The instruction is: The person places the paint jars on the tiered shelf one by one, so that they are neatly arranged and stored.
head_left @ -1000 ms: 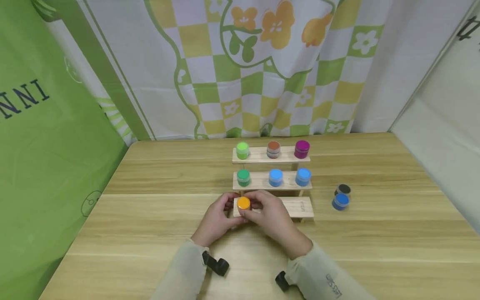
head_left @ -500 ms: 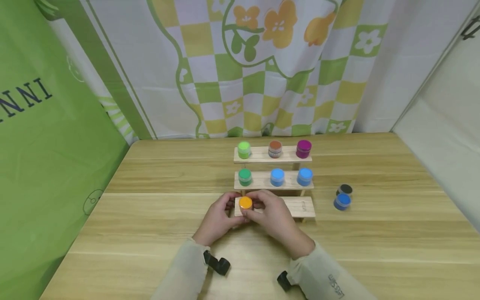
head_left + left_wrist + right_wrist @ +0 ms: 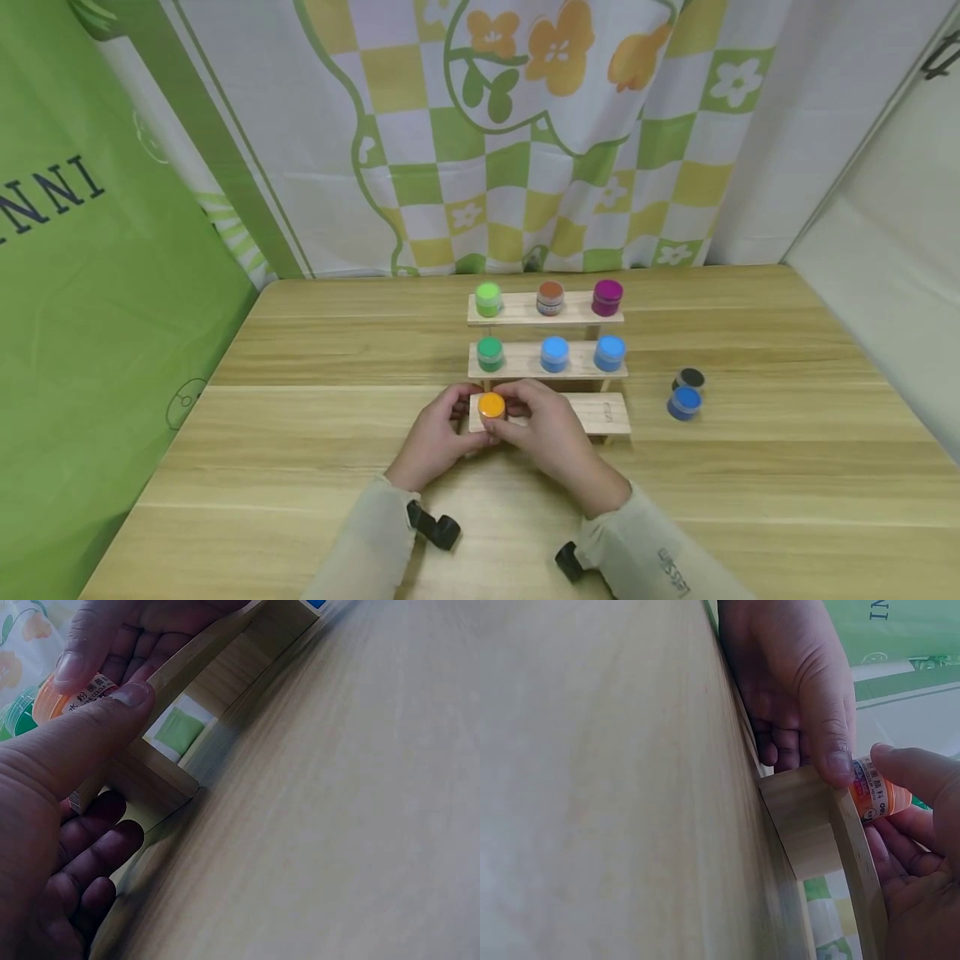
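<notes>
An orange paint jar (image 3: 491, 406) stands at the left end of the lowest step of a three-step wooden rack (image 3: 596, 412). My right hand (image 3: 551, 437) pinches this jar from the right between thumb and fingers; its printed label shows in the right wrist view. At the same end, my left hand (image 3: 437, 442) grips the step, with the left thumb (image 3: 836, 754) on its front edge beside the jar. Below the board, other left fingers (image 3: 101, 844) lie curled. A green jar (image 3: 490, 354) and two light blue jars (image 3: 554, 355) stand on the middle step.
Light green (image 3: 488, 300), brown (image 3: 550, 298) and purple (image 3: 607, 298) jars line the top step. Right of the rack, a black-lidded jar (image 3: 689, 380) and a blue jar (image 3: 684, 403) stand close together on the wooden table (image 3: 300, 450). A patterned curtain (image 3: 525, 167) hangs behind.
The head view has shifted slightly since the earliest frame. Both hands keep their places at the orange paint jar and the rack; nothing else has visibly moved.
</notes>
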`<state>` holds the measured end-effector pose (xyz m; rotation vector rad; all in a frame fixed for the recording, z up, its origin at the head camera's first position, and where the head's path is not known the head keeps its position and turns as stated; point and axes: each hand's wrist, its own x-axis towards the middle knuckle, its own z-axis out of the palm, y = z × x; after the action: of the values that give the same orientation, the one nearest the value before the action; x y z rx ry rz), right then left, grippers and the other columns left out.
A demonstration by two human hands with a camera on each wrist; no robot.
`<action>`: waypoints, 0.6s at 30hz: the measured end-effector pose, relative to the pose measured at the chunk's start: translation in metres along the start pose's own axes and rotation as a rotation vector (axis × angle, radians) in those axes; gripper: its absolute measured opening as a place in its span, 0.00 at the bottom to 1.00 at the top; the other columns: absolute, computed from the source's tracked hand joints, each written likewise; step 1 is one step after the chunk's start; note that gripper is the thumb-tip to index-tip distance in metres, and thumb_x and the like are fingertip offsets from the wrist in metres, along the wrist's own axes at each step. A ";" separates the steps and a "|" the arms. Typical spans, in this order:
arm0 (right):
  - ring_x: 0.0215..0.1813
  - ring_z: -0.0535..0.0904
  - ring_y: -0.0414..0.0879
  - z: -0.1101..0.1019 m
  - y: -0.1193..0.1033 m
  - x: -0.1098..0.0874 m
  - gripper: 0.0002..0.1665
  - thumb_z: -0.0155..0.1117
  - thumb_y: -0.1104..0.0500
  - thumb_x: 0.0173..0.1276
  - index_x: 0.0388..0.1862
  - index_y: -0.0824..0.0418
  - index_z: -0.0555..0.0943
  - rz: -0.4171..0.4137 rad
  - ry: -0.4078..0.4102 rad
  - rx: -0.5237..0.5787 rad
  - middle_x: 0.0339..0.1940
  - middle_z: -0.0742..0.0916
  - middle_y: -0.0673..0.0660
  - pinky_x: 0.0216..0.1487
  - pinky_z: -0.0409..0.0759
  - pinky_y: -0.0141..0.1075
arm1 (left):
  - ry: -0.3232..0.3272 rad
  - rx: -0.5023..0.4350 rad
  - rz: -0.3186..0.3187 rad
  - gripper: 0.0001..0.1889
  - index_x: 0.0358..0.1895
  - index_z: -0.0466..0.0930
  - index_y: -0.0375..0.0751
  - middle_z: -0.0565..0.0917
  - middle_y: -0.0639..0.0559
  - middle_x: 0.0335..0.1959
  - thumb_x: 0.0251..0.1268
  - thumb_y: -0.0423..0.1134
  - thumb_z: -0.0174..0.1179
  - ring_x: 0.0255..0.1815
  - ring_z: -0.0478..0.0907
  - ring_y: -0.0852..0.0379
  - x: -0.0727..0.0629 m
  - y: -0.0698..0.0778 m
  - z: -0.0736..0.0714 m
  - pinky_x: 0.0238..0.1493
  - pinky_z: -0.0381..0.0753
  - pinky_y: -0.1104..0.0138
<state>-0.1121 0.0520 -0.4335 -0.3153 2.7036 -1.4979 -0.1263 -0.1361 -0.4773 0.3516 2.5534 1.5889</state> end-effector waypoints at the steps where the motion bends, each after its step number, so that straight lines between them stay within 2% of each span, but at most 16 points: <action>1: 0.47 0.84 0.42 0.000 0.000 0.000 0.22 0.79 0.60 0.59 0.52 0.58 0.84 0.001 0.002 -0.005 0.49 0.85 0.51 0.47 0.82 0.31 | 0.000 0.000 -0.002 0.32 0.61 0.76 0.48 0.81 0.53 0.51 0.53 0.47 0.77 0.51 0.76 0.54 0.000 0.000 0.000 0.60 0.71 0.52; 18: 0.48 0.84 0.42 -0.010 0.006 -0.004 0.23 0.80 0.52 0.57 0.50 0.56 0.85 0.040 0.026 -0.029 0.48 0.86 0.50 0.51 0.82 0.33 | -0.006 0.012 -0.004 0.35 0.63 0.75 0.50 0.81 0.56 0.50 0.50 0.52 0.78 0.52 0.76 0.55 0.001 -0.004 0.001 0.60 0.72 0.51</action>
<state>-0.1106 0.0647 -0.4337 -0.2433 2.7361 -1.4643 -0.1275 -0.1367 -0.4810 0.3515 2.5586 1.5700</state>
